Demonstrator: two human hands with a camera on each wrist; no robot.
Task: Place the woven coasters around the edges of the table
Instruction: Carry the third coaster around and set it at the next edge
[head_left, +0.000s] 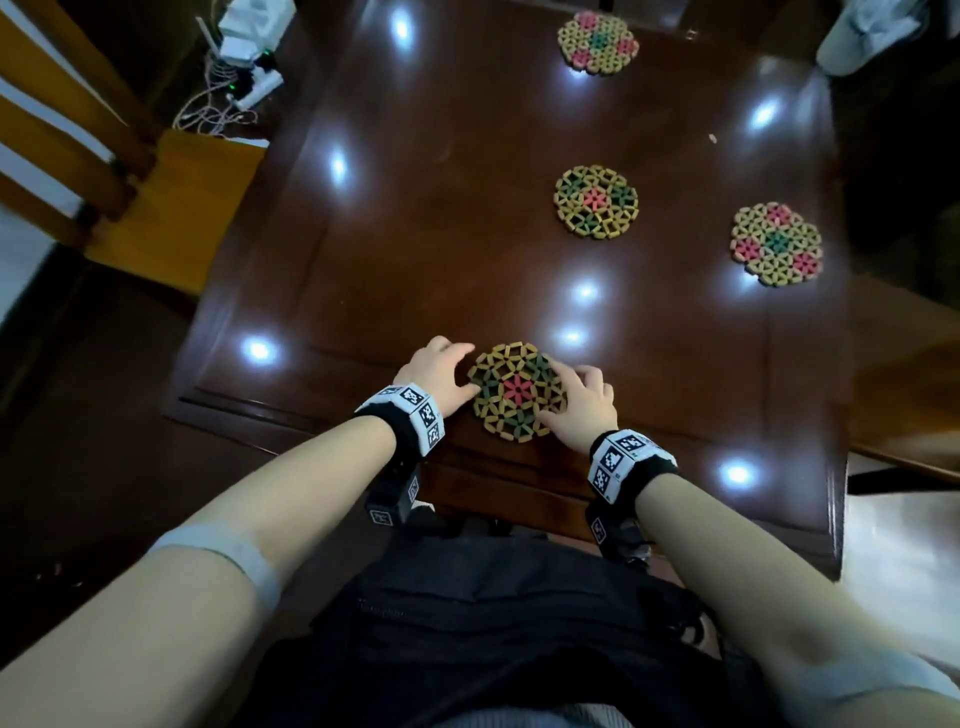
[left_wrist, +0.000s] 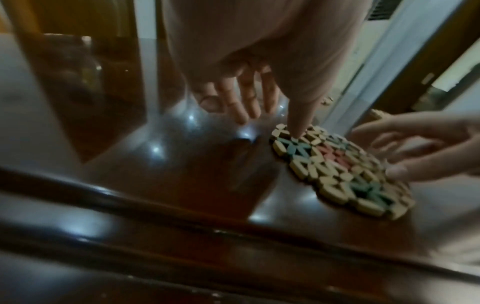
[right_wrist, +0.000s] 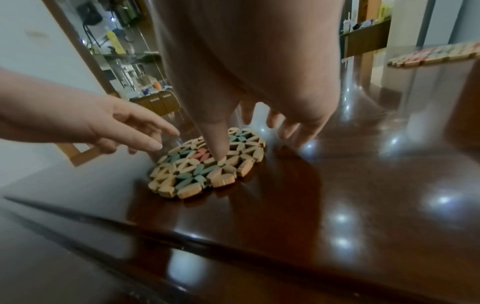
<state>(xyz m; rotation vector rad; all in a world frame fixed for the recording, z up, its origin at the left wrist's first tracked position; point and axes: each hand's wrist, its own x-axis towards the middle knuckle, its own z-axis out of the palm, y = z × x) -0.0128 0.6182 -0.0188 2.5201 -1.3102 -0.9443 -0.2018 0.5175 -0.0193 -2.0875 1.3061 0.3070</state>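
Note:
A round woven coaster (head_left: 517, 392) with a red centre lies flat near the table's front edge (head_left: 467, 467). My left hand (head_left: 441, 376) sits at its left side, thumb (left_wrist: 298, 127) touching the coaster's rim (left_wrist: 342, 170), fingers spread straight over the wood. On the coaster's right side rests my right hand (head_left: 582, 405), its thumb (right_wrist: 215, 144) pressing the weave (right_wrist: 207, 174) and its fingers straight beyond it. Three more coasters lie flat: one mid-table (head_left: 596, 202), one by the right edge (head_left: 776, 244), one at the far edge (head_left: 597, 42).
The glossy dark table reflects ceiling lights. A wooden chair (head_left: 171, 208) stands at the left, with a power strip and cables (head_left: 244, 88) on the floor behind it. A pale object (head_left: 872, 36) sits past the far right corner.

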